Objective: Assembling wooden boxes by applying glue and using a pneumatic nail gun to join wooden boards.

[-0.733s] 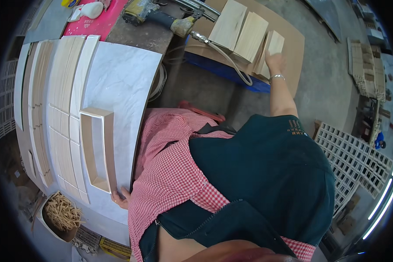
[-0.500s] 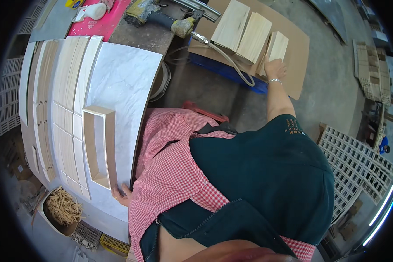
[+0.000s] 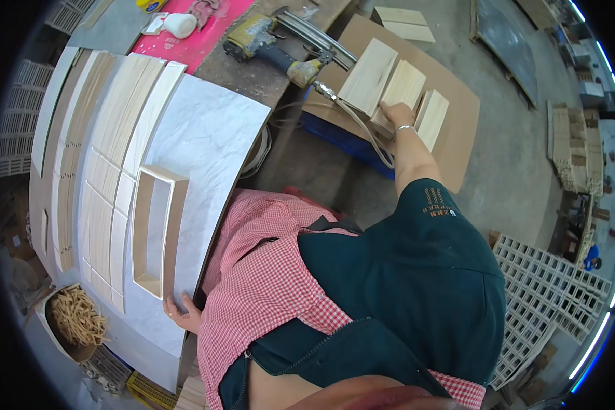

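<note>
My left hand (image 3: pixel 184 316) lies on the pale marbled tabletop, fingers apart, at the near end of a rectangular wooden frame (image 3: pixel 175 236). The frame is open in the middle. Away to the right, my right hand (image 3: pixel 398 116) reaches to the middle stack of pale wooden boards (image 3: pixel 404 80), its fingers bent against the near edge; some fingers are hidden. Another board stack (image 3: pixel 371 72) sits to its left, and a narrower one (image 3: pixel 432 117) to its right. All three rest on a cardboard sheet (image 3: pixel 465 130).
A nail gun (image 3: pixel 270 56) with a hose lies on the far bench. Long wooden strips (image 3: pixel 109 130) line the table's left. A container of wood scraps (image 3: pixel 78 314) stands at lower left. More boards (image 3: pixel 404 26) lie beyond the cardboard; white lattice stacks (image 3: pixel 543 294) stand at right.
My right hand has moved left from the rightmost board stack to the middle one. My left hand stays by the frame's near end, its fingers a little more spread. The whole view has shifted.
</note>
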The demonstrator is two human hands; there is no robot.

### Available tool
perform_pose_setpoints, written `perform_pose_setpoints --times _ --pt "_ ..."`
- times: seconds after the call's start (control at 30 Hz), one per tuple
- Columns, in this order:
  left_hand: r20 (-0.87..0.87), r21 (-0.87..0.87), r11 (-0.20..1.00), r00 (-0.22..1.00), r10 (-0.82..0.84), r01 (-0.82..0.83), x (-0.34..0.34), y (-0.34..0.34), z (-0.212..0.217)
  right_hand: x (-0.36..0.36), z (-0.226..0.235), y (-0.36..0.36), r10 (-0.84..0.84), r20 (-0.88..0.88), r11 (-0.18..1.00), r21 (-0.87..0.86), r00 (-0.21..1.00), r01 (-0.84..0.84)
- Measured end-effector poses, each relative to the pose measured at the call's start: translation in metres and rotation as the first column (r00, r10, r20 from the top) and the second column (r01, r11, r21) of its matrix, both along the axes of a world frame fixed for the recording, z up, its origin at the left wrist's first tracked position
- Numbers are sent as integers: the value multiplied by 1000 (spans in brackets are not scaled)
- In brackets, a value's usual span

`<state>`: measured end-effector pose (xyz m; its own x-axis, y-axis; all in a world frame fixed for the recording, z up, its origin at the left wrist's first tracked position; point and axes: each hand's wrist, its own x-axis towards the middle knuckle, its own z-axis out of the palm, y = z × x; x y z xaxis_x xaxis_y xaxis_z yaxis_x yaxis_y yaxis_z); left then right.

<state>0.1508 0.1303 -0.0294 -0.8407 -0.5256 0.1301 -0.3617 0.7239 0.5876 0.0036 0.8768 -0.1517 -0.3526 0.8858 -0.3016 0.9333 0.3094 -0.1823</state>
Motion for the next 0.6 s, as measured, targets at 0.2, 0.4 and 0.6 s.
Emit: perform_pose_setpoints --times 0.2,0.4,0.6 --pt "62 -59 998 998 6 -2 -3 2 21 -13 30 1 -55 -431 984 129 901 122" --pt "-60 11 997 995 78 -77 -15 22 25 -91 207 -85 511 -758 837 329 407 -437" --pt "-181 100 993 980 77 -60 -20 29 57 -114 275 -345 671 -443 -373 490 -594 -787"
